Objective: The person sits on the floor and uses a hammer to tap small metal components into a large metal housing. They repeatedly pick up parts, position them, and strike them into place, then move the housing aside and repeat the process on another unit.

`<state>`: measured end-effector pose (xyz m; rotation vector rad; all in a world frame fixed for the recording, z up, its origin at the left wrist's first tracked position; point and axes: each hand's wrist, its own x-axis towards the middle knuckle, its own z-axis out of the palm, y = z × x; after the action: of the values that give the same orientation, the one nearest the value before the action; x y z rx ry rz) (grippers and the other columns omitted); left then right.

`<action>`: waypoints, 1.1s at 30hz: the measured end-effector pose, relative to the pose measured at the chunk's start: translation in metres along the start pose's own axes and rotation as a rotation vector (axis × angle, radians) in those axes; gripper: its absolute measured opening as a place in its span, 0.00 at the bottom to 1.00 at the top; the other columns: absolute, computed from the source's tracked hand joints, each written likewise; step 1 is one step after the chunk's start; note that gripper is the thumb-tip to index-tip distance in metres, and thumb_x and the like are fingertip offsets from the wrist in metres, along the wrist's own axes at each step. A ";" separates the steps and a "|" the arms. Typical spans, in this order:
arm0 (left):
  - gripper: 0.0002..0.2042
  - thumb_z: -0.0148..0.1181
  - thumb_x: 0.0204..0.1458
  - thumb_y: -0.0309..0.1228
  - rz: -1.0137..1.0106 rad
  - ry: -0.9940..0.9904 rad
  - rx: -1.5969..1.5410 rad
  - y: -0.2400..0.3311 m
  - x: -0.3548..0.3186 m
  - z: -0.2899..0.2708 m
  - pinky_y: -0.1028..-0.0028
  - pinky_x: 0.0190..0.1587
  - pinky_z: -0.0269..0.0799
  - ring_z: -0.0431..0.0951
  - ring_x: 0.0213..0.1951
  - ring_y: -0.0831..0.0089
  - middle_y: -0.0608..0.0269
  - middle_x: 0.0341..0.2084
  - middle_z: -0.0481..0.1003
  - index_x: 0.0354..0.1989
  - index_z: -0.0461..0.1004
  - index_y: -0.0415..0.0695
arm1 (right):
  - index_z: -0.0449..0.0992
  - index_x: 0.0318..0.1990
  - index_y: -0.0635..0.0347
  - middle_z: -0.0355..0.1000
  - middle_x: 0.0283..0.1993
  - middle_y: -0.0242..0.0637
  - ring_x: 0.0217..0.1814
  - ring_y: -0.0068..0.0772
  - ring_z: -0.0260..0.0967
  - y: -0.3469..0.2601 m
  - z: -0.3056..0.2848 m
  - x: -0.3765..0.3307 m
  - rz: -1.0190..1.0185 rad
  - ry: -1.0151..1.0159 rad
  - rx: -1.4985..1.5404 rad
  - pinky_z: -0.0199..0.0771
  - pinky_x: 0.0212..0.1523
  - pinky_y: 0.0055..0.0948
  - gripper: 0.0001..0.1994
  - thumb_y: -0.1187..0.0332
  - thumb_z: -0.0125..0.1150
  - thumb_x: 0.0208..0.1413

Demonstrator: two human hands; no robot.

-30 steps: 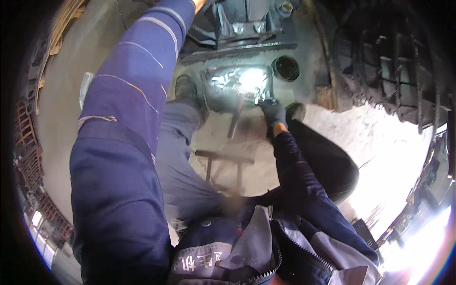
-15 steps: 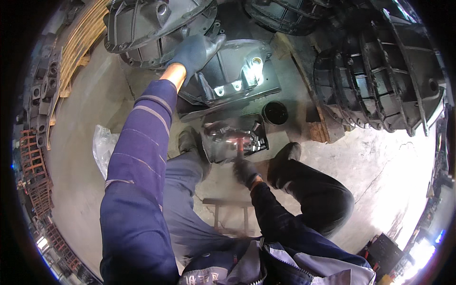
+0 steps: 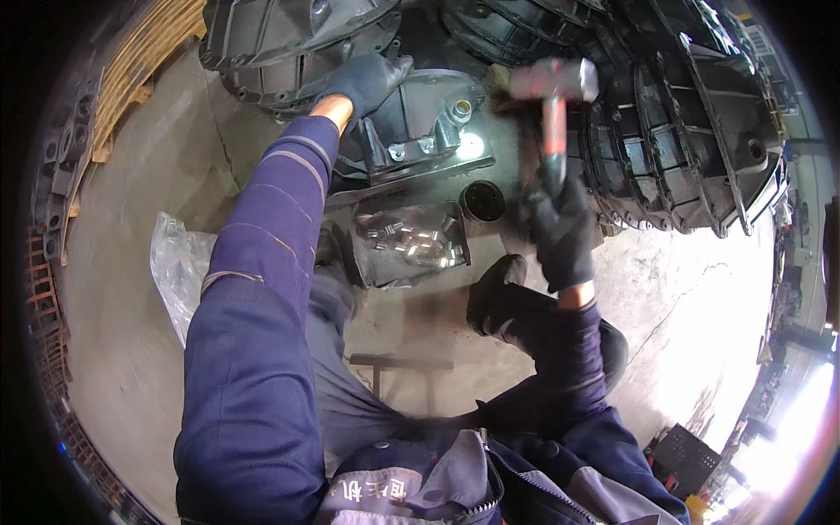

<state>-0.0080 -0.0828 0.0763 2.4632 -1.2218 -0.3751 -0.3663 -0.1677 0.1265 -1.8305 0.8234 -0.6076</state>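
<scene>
Overhead, right hand (image 3: 560, 236) in a dark glove, fist closed round the reddish handle of a hammer (image 3: 553, 101), steel head raised above the grey casting (image 3: 420, 131), not touching it. Left hand (image 3: 363, 80), also gloved, fingers spread flat on the casting's upper edge, holding nothing. Bright glare on the casting's flat face, beside a pair of bolts (image 3: 457, 109) standing up from it. Just below, on the floor (image 3: 131, 262), an open tray (image 3: 409, 247) of small shiny metal parts, with a round black cap (image 3: 482, 200) at its right corner. Clear plastic bag (image 3: 175, 262) near the floor's left edge. More ribbed housings (image 3: 691, 131) stacked along the right.
</scene>
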 end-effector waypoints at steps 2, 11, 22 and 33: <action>0.36 0.39 0.67 0.58 0.013 0.028 0.000 0.000 -0.001 -0.001 0.51 0.55 0.72 0.81 0.45 0.40 0.37 0.40 0.81 0.37 0.83 0.35 | 0.70 0.40 0.65 0.75 0.28 0.48 0.29 0.40 0.74 -0.011 0.002 0.021 -0.084 0.061 -0.267 0.75 0.34 0.37 0.12 0.66 0.65 0.62; 0.36 0.40 0.66 0.59 -0.003 0.031 0.066 -0.011 0.011 0.014 0.51 0.55 0.72 0.81 0.47 0.40 0.35 0.41 0.80 0.38 0.83 0.34 | 0.75 0.49 0.65 0.79 0.37 0.59 0.41 0.63 0.79 0.010 0.012 0.056 -0.092 -0.246 -0.651 0.78 0.43 0.50 0.19 0.57 0.64 0.60; 0.36 0.41 0.66 0.60 0.026 0.059 0.007 -0.011 0.011 0.013 0.52 0.57 0.71 0.80 0.48 0.38 0.34 0.42 0.80 0.40 0.83 0.33 | 0.75 0.47 0.64 0.78 0.37 0.62 0.41 0.67 0.78 0.011 0.024 0.059 -0.029 -0.309 -0.774 0.78 0.44 0.56 0.18 0.58 0.64 0.59; 0.36 0.43 0.65 0.60 0.019 0.053 -0.033 -0.018 0.018 0.020 0.51 0.54 0.71 0.81 0.44 0.41 0.37 0.37 0.81 0.36 0.83 0.33 | 0.72 0.38 0.65 0.77 0.31 0.60 0.36 0.66 0.78 0.005 0.020 0.062 -0.047 -0.041 -0.432 0.78 0.37 0.52 0.18 0.56 0.65 0.60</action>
<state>0.0075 -0.0911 0.0497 2.4163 -1.2065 -0.3200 -0.3137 -0.2049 0.1168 -2.2497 0.9386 -0.4411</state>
